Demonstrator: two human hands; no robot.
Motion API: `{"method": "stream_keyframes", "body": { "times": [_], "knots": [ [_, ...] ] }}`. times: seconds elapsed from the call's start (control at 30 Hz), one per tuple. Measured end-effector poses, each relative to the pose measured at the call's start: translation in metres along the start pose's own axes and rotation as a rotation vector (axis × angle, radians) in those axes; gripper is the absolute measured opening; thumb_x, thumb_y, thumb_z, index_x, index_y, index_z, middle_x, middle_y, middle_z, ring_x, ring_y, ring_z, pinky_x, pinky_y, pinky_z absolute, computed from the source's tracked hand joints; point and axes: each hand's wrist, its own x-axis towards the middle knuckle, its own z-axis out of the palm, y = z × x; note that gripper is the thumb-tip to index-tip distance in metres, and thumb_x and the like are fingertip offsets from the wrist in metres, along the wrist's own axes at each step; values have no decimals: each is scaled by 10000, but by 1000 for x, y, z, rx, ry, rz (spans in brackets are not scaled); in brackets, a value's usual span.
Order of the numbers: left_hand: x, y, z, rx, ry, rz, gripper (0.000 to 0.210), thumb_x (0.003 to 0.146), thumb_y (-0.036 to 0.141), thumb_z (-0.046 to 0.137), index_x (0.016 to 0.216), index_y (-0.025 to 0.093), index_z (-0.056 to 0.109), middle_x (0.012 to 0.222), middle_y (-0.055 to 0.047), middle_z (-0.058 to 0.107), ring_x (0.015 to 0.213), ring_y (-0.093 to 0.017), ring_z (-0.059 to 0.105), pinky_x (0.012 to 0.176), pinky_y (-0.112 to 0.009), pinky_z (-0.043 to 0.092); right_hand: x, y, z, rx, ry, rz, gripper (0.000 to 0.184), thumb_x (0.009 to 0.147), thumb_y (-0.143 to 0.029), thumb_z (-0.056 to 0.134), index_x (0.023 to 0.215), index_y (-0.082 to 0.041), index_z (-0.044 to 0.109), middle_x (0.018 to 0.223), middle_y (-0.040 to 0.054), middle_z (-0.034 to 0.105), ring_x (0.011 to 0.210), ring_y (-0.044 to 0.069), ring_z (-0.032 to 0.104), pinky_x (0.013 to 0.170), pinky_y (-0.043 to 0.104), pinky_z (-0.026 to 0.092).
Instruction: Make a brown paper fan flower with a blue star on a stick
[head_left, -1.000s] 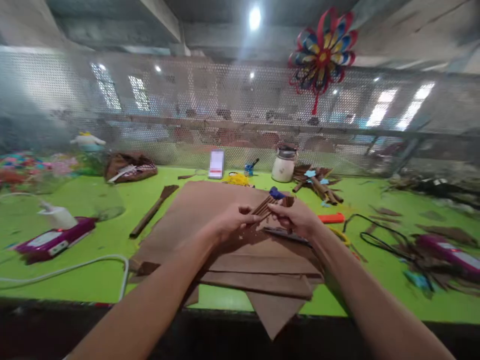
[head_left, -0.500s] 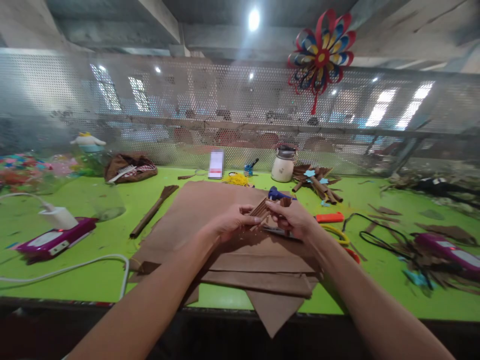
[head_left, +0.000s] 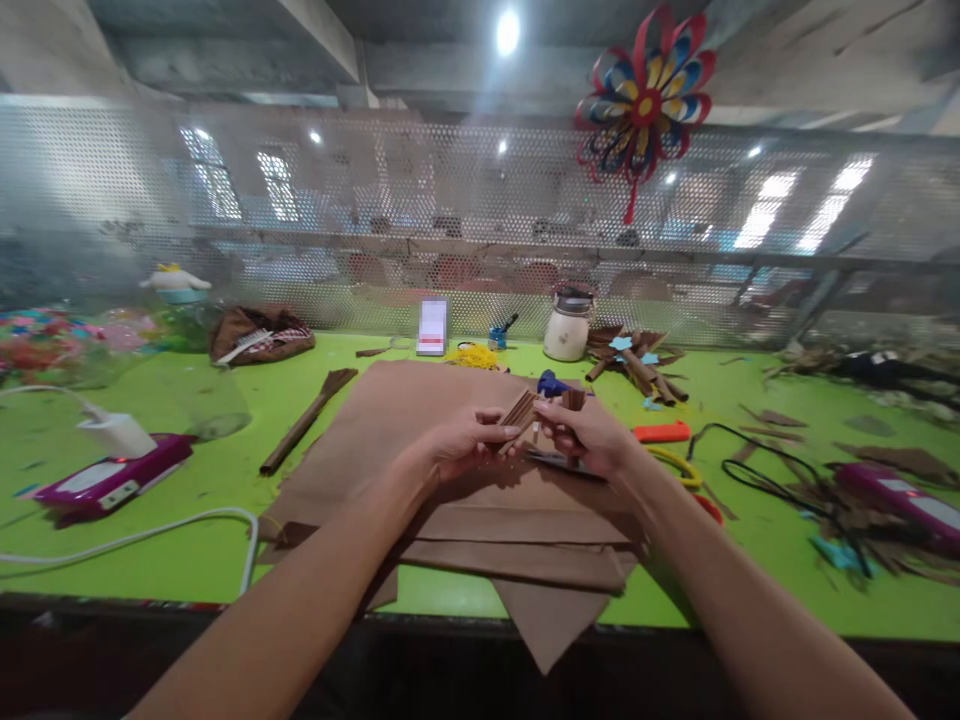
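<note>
Over a stack of brown paper sheets (head_left: 405, 410), both my hands are close together. My left hand (head_left: 466, 445) is closed on a small pleated piece of brown paper (head_left: 517, 412), thumb on top. At that piece's right edge, the fingers of my right hand (head_left: 592, 432) pinch it. A second brown paper bundle (head_left: 574, 399) stands up out of my right hand, its lower part hidden by the fingers. Just behind the hands lies a dark blue tool (head_left: 552, 384), partly covered. A greyish flat object below my right hand is too hidden to name.
A rolled brown paper (head_left: 307, 422) lies to the left, near a purple power strip (head_left: 112, 480) with a white cable. On the right are an orange-handled tool (head_left: 661, 432), a yellow loop (head_left: 675, 464) and a black cable (head_left: 772, 480). A white jug (head_left: 567, 332) stands behind.
My right hand has shifted slightly, and the paper bundle standing in it shows more clearly. My left hand keeps its hold on the pleated paper, almost unmoved.
</note>
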Motion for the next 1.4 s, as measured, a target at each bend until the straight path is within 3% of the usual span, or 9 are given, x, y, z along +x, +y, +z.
{"method": "stream_keyframes", "body": {
  "times": [0.33, 0.63, 0.8, 0.93, 1.0, 1.17, 1.4],
  "knots": [
    [3, -7, 2, -18, -16, 32, 384, 637, 145, 707, 1005, 117, 601, 897, -104, 645, 707, -125, 602, 653, -246, 458, -1, 6, 7, 13, -32, -35, 261, 620, -294, 701, 645, -164, 476, 434, -77, 441, 314, 20, 281, 318, 165, 155],
    [0, -10, 4, 52, -97, 8, 352, 635, 263, 712, 940, 109, 628, 905, -131, 646, 795, -162, 605, 748, -293, 452, -7, 4, 16, -121, -35, -71, 245, 649, -306, 650, 603, -178, 446, 419, -80, 384, 325, 39, 289, 334, 184, 172],
    [-1, -5, 9, 113, 82, 111, 376, 692, 365, 644, 1011, 175, 584, 924, -81, 620, 773, -133, 572, 678, -246, 435, -8, -2, 14, -357, -67, -128, 253, 658, -300, 619, 539, -177, 432, 425, -74, 359, 366, 48, 276, 374, 203, 193],
    [-1, -2, 10, 249, 208, 266, 347, 689, 367, 634, 978, 187, 572, 880, -44, 592, 732, -122, 537, 635, -228, 415, -8, -1, 14, -580, -191, -232, 205, 674, -239, 560, 511, -165, 460, 489, -53, 386, 475, 73, 338, 454, 211, 252],
    [-1, 0, 9, 340, 222, 300, 268, 674, 334, 648, 870, 161, 589, 801, -31, 582, 708, -119, 523, 642, -232, 407, -8, 1, 14, -619, -210, -242, 186, 686, -224, 530, 523, -166, 461, 508, -50, 380, 500, 78, 340, 472, 212, 260],
    [0, 10, 3, 431, 308, 385, 192, 666, 309, 648, 696, 141, 560, 640, 6, 535, 626, -104, 479, 637, -238, 387, -8, 0, 13, -684, -91, -346, 194, 681, -219, 560, 533, -171, 444, 507, -52, 391, 497, 80, 348, 479, 214, 260],
    [-1, 19, -6, 252, 390, 527, 173, 656, 295, 663, 680, 158, 560, 665, 21, 521, 667, -97, 463, 692, -236, 380, -7, -7, 8, -654, -105, -393, 107, 711, -242, 580, 645, -170, 534, 553, -41, 449, 504, 83, 359, 475, 218, 264]
  ]
}}
